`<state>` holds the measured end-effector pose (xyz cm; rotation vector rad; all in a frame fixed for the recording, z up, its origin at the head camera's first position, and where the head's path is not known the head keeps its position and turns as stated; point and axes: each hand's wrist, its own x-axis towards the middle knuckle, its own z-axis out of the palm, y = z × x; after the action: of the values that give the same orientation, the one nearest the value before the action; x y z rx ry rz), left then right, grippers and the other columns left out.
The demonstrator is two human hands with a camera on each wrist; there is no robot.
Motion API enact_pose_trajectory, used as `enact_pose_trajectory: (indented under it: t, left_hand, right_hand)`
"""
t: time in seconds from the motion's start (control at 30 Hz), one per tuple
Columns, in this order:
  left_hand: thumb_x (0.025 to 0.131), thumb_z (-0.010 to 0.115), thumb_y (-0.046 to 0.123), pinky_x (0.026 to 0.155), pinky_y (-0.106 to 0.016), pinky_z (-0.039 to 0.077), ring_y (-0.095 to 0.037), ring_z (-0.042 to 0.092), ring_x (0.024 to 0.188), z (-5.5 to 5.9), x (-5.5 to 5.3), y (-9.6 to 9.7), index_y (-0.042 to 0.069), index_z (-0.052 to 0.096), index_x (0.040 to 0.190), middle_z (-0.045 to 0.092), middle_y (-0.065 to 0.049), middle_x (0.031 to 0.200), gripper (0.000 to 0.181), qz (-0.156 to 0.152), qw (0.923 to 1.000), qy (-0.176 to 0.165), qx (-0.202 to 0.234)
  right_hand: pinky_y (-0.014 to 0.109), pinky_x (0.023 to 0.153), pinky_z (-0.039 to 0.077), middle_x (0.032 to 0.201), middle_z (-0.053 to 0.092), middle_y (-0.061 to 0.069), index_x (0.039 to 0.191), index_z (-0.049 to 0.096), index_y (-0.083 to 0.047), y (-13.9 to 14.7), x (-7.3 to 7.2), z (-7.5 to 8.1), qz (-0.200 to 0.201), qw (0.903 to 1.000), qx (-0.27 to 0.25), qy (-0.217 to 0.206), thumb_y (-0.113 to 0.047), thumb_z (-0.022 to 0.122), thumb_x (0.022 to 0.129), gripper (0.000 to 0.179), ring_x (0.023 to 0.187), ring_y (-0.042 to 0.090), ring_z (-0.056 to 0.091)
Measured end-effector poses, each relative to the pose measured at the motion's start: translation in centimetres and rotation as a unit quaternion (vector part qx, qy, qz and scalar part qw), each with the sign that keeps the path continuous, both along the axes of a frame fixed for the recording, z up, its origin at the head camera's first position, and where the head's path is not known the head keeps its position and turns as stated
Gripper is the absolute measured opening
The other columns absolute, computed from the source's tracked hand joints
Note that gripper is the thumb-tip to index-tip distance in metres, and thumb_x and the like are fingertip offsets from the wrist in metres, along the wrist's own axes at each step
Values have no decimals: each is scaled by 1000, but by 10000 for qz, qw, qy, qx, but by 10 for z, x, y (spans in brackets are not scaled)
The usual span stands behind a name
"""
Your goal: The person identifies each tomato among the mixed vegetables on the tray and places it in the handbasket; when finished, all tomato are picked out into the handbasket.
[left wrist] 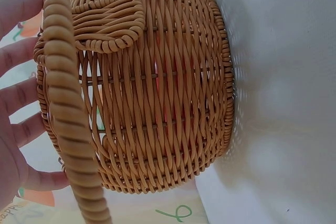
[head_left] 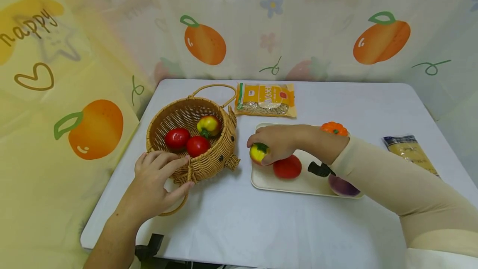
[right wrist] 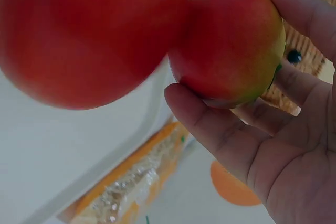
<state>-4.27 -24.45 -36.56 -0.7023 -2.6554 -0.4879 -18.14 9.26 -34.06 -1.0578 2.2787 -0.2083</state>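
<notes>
My right hand [head_left: 278, 140] grips a red-and-yellow round fruit with a green top [head_left: 258, 152] over the left end of a cream tray [head_left: 298, 190]. Thumb and fingers sit round the fruit [right wrist: 228, 45] in the right wrist view. Beside it on the tray is a red tomato-like item [head_left: 287, 167]. My left hand [head_left: 154, 179] rests on the near rim of a wicker basket [head_left: 205, 169], its fingers spread; the basket's handle [left wrist: 68, 103] passes in front of them in the left wrist view. Two red tomatoes [head_left: 198, 146] and a yellow-and-red pepper-like item [head_left: 208, 126] lie inside.
Behind the tray lies a yellow packet of grain [head_left: 266, 99]. An orange pumpkin-shaped item [head_left: 334, 128] and a purple vegetable [head_left: 343, 186] are partly hidden by my right arm. Another packet [head_left: 410, 152] lies at the right. A white cloth covers the table [head_left: 261, 227].
</notes>
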Motion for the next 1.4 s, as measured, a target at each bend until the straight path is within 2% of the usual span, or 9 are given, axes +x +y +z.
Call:
enact_pose_trajectory:
  t: [0.43, 0.63, 0.77, 0.87, 1.0, 1.13, 1.4]
  left_hand:
    - [74, 85, 33, 100, -78, 27, -35, 50, 114, -2, 0, -1, 16, 73, 121, 67, -6, 111, 52, 29, 10000, -28, -18]
    - [73, 85, 33, 99, -78, 28, -34, 51, 113, -2, 1, -2, 17, 73, 122, 67, -6, 111, 53, 31, 10000, 1, -34]
    - [74, 84, 34, 99, -79, 28, -34, 51, 113, -2, 1, -1, 17, 73, 122, 67, -6, 112, 52, 8, 10000, 48, -20]
    - [76, 83, 35, 99, -78, 29, -34, 52, 113, -2, 1, 0, 17, 73, 122, 68, -6, 111, 51, -44, 9999, 130, 8]
    - [77, 82, 35, 99, -77, 29, -33, 52, 112, -2, 0, 1, 17, 73, 122, 68, -5, 110, 50, -68, 9998, 185, 20]
    - [76, 83, 34, 100, -78, 28, -33, 52, 112, -1, 1, 1, 17, 73, 123, 68, -5, 111, 51, -5, 9999, 131, -28]
    - [75, 85, 34, 100, -79, 27, -32, 52, 113, 0, 2, 1, 17, 73, 122, 68, -5, 112, 51, 89, 9999, 37, -38]
  right_hand:
    - [48, 113, 41, 148, 52, 5, 147, 52, -20, 10, -12, 35, -292, 9985, -374, 272, -31, 73, 92, 60, 132, 28, 48]
    - [43, 108, 44, 149, 50, 7, 149, 50, -21, 8, -20, 54, -520, 9968, -431, 419, -32, 73, 92, 62, 130, 26, 47]
    - [44, 109, 43, 150, 50, 6, 150, 49, -23, 6, -26, 63, -564, 9953, -434, 660, -33, 73, 92, 64, 131, 27, 46]
    - [44, 108, 42, 144, 54, 5, 148, 51, -21, 2, -31, 68, -471, 9936, -459, 918, -34, 73, 91, 62, 128, 27, 48]
    - [42, 102, 43, 131, 57, 5, 143, 54, -22, -9, -37, 74, -371, 9908, -612, 1153, -34, 73, 90, 58, 119, 25, 51]
    - [39, 100, 43, 129, 56, 5, 143, 54, -22, -23, -40, 78, -369, 9890, -837, 1160, -34, 73, 90, 57, 117, 23, 50]
    - [42, 112, 40, 148, 47, 4, 152, 45, -27, -64, -39, 90, -285, 9859, -1121, 1206, -38, 70, 93, 65, 133, 21, 45]
